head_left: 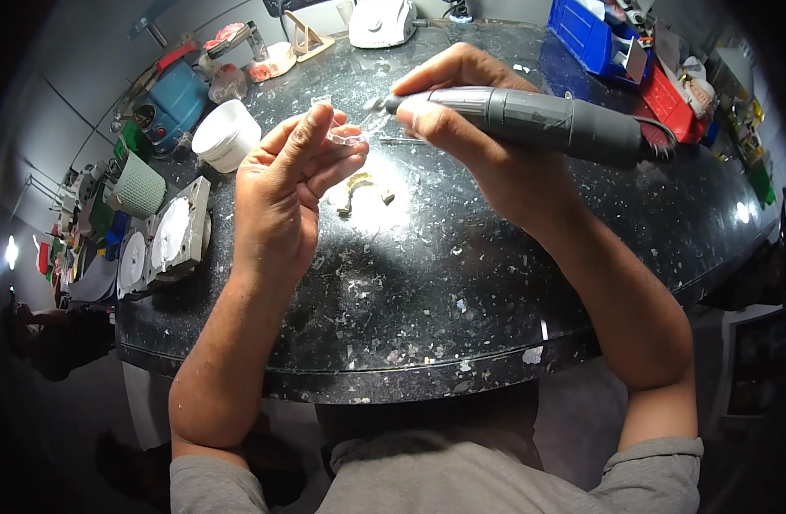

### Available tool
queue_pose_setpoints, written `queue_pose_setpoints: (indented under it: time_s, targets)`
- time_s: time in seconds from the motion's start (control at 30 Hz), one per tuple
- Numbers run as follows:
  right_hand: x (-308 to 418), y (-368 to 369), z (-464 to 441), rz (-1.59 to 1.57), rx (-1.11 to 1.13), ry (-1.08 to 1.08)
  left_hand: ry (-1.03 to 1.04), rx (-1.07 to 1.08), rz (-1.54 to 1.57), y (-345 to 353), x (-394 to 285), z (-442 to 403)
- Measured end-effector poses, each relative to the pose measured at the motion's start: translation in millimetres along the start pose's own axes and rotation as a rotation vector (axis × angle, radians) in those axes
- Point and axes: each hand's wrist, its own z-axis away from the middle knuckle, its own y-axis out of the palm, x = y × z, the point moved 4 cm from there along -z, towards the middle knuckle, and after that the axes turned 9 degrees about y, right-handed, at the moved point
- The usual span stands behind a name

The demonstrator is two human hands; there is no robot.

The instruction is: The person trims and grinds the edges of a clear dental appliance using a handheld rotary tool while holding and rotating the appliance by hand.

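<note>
We take the tan arch-shaped piece [359, 178], lying on the dark speckled countertop [427, 291], as our landmark. We find the left hand [277, 193] raised to the left of the landmark, its thumb and fingers pinched closed on a clear, thin curved piece [348, 138]. That clear piece is held off the countertop, just beyond the landmark. We record the right hand [496, 154] beyond and to the right of the landmark, its fingers wrapped around a thick grey handpiece [530, 118]. The narrow tip of the handpiece points left toward the clear piece; we cannot tell whether the two touch.

We note a slim metal tool [402, 140] lying beyond the landmark, partly hidden by the right hand. To the landmark's left and farther off stands a white tub [228, 137], with a blue machine [172, 103] past it. Well to the left we observe a pale patterned pot [138, 187] and a grey block [196, 224] nearer the near edge. Far beyond the landmark sits a white box-shaped unit [382, 24]. Well apart, beyond and to its right, we list a blue bin [582, 38] and a red bin [667, 101], both holding assorted items.
</note>
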Motion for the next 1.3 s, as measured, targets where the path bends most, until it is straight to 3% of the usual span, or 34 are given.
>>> queue_pose_setpoints:
  time_s: [0.07,0.17,0.27,0.37,0.47,0.67,0.77,0.87,1.0,1.3]
  targets:
    - [2.2,2.4,0.2,-0.006,0.069,-0.002,0.007,0.014,-0.017,0.3,0.4,-0.4]
    - [-1.7,-0.9,-0.3,0.074,-0.041,0.001,0.023,0.011,-0.040,0.3,-0.7,-0.4]
    - [2.2,3.0,-0.2,-0.037,0.068,0.019,0.037,0.003,-0.050,0.8,-1.4,-0.7]
    - [-3.8,-2.2,-2.2,0.042,-0.026,-0.001,0.052,0.018,-0.083,0.6,-2.9,-1.5]
    - [2.0,-0.8,-0.9,0.028,0.129,0.085,0.046,0.036,-0.094,2.1,-3.6,-1.4]
    - [-1.3,0.8,-2.3,-0.061,0.050,0.052,0.060,0.017,-0.103,1.2,-4.7,-2.6]
    - [1.6,-0.8,-3.3,-0.119,-0.112,0.180,0.048,0.011,-0.106,-0.7,-5.0,-4.2]
    - [-12.8,-4.0,-5.5,-0.072,-0.063,0.121,0.042,0.012,-0.088,1.1,-3.8,-2.9]
    - [-6.5,2.7,0.7,-0.161,0.040,0.233,0.009,0.045,0.009,1.0,-0.7,-2.6]
    - [-14.7,3.9,3.3,-0.256,-0.027,0.254,-0.019,0.073,0.007,14.6,0.7,4.0]
